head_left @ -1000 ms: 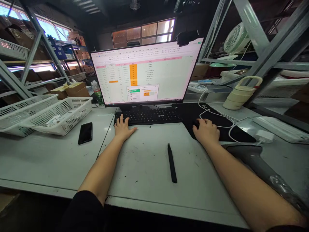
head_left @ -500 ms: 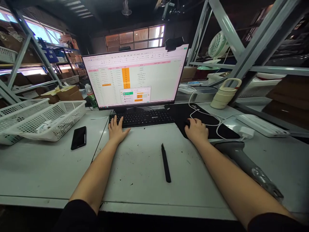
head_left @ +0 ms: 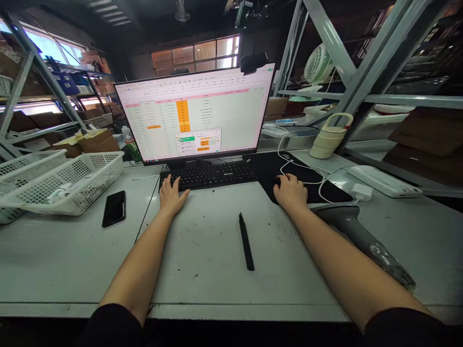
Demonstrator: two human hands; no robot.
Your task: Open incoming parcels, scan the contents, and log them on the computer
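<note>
My left hand (head_left: 170,196) rests at the left end of a black keyboard (head_left: 217,176), its fingers spread over the keys. Curled on a black mouse pad (head_left: 265,168), my right hand (head_left: 291,191) is closed over a computer mouse (head_left: 277,180); only a dark sliver of the mouse shows past the fingers. Behind the keyboard stands a monitor (head_left: 238,115) with a spreadsheet and a small pop-up window on its screen. A black utility knife (head_left: 246,243) lies on the table between my forearms.
A grey barcode scanner (head_left: 369,241) lies beside my right forearm. White cables run to a white power strip (head_left: 385,181), near a cream bottle (head_left: 327,140). A phone (head_left: 114,208) and white plastic baskets (head_left: 77,202) are at the left. Metal shelf frames (head_left: 333,48) rise on both sides.
The whole view has shifted slightly, so things sit a little farther left in the picture. Both hands stay in place on the keyboard and the mouse.
</note>
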